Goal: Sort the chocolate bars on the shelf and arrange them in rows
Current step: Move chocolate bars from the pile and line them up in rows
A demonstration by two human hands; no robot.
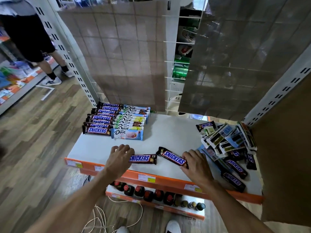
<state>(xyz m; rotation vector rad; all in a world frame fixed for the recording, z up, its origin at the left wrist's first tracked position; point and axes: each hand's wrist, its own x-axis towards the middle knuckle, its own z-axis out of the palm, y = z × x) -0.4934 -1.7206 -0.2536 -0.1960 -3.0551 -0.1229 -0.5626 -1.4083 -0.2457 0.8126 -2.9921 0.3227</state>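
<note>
Left hand: My left hand [120,157], lower centre of the frame, curls its fingers over the left end of the level Snickers bar [143,159] and grips it; the bar lies near the front edge of the shelf [168,128].

Right hand: My right hand [196,163], just right of centre, pinches the lower right end of the slanted Snickers bar [173,158] between curled fingers and thumb. That bar angles up toward the left, its far end just beside the level bar's right end.

Sorted stock: At the shelf's back left, a Snickers row [101,118] runs front to back, labels up. Touching it on the right stands a Dove row [131,122], a blue-and-pink wrapper at the front.

Unsorted stock: A loose pile [230,148] of mixed bars fills the right side of the shelf, many face down with barcodes showing, several dark Snickers wrappers spilling toward the front right corner.

Shelf front: An orange price strip [151,178] with small labels crosses the lower middle of the frame.

Below: Dark bottles with red caps [151,194] line a lower shelf, bottom centre.

Backdrop: A mesh panel [126,56] rises behind the shelf; green cans [180,69] show through a gap, upper centre.

Bystander: A person in dark shorts [32,37] stands upper left on the wood floor.
</note>
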